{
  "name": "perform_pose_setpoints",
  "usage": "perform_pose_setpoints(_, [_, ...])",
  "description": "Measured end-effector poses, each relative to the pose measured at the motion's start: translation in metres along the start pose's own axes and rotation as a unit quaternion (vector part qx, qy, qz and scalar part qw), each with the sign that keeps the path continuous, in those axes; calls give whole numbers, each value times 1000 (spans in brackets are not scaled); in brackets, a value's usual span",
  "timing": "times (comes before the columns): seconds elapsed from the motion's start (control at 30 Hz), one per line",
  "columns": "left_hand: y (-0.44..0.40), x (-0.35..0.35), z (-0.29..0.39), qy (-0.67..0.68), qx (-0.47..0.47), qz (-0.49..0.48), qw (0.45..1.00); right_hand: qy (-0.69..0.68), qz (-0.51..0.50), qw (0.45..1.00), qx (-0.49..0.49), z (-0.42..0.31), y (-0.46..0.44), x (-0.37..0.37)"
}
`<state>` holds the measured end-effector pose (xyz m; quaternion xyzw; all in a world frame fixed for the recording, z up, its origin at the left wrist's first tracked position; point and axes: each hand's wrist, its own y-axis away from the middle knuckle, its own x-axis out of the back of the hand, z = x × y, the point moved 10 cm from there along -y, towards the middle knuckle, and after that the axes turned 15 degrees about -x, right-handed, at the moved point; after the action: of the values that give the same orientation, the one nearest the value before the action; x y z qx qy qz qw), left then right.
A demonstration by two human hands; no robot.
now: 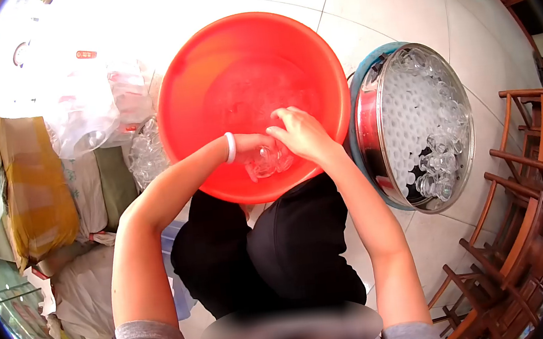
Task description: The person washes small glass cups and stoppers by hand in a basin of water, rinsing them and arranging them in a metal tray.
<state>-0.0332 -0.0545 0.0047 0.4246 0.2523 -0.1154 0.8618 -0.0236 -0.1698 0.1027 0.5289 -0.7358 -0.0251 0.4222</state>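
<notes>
Both my hands are inside a large red basin on the floor in front of my knees. My left hand, with a white band at its wrist, has its fingers wrapped round a small clear glass piece near the basin's lower rim. Beside it, my right hand reaches in from the right, thumb and forefinger apart, its other fingers partly hidden near the glass. The red basin appears to hold water. To the right, a round metal-rimmed tray bears several clear glass pieces.
At the left are wrapped packages, a clear plastic bag and a bag of clear items. A blue tub sits under the tray. Wooden chairs stand at the far right on the tiled floor.
</notes>
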Motion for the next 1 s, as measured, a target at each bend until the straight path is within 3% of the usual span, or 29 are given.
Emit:
perform_pose_setpoints(0.07, [14, 6, 23, 114, -92, 56, 988, -16, -45, 998, 28, -10, 1, -4])
perform_pose_setpoints(0.13, [24, 8, 35, 228, -148, 15, 962, -8, -137, 989, 51, -23, 8, -20])
perform_pose_setpoints(0.17, [30, 10, 46, 283, -194, -6, 939, -7, -133, 990, 53, -24, 6, -24])
perform_pose_setpoints(0.2, [33, 19, 47, 292, -200, 29, 935, -30, -120, 991, 52, -25, 0, -27])
perform_pose_setpoints(0.3, [53, 5, 71, 343, -279, -12, 897, -61, -128, 990, -9, -24, -13, -22])
perform_pose_setpoints(0.37, [61, 6, 69, 353, -301, 2, 886, -154, -167, 970, 90, -39, -17, -24])
perform_pose_setpoints(0.4, [65, 12, 69, 346, -328, 8, 879, -56, -71, 993, 78, -37, -22, -17])
perform_pose_setpoints(0.5, [76, 24, 70, 342, -380, 15, 859, -47, -34, 998, 38, -42, -24, -2])
perform_pose_setpoints(0.57, [91, 45, 77, 355, -441, 59, 822, -67, 9, 993, 101, -68, -16, 28])
perform_pose_setpoints(0.63, [98, 54, 78, 382, -458, 55, 801, -185, -65, 977, 84, -82, -22, 40])
perform_pose_setpoints(0.7, [110, 70, 81, 446, -504, 111, 731, -389, -221, 894, 34, -96, -15, 44])
perform_pose_setpoints(0.73, [107, 76, 77, 452, -502, 97, 731, -530, -362, 767, 4, -83, -34, 12])
perform_pose_setpoints(0.77, [105, 76, 75, 451, -507, 94, 729, -165, -288, 943, 14, -37, -77, -35])
perform_pose_setpoints(0.8, [102, 80, 70, 429, -495, 128, 745, 47, -40, 988, 139, 2, -115, -62])
perform_pose_setpoints(0.83, [102, 84, 63, 404, -477, 163, 764, 261, 251, 921, 141, 45, -142, -85])
perform_pose_setpoints(0.9, [103, 81, 73, 422, -491, 121, 752, 195, 164, 960, 115, -13, -96, -36])
perform_pose_setpoints(0.93, [105, 86, 73, 440, -495, 162, 731, 161, 123, 974, 98, -44, -70, -9])
perform_pose_setpoints(0.97, [105, 88, 61, 461, -487, 205, 713, -16, -25, 997, 76, -56, -69, -3])
perform_pose_setpoints(1.0, [105, 82, 66, 454, -495, 169, 721, -89, -76, 992, 53, -65, -63, 9])
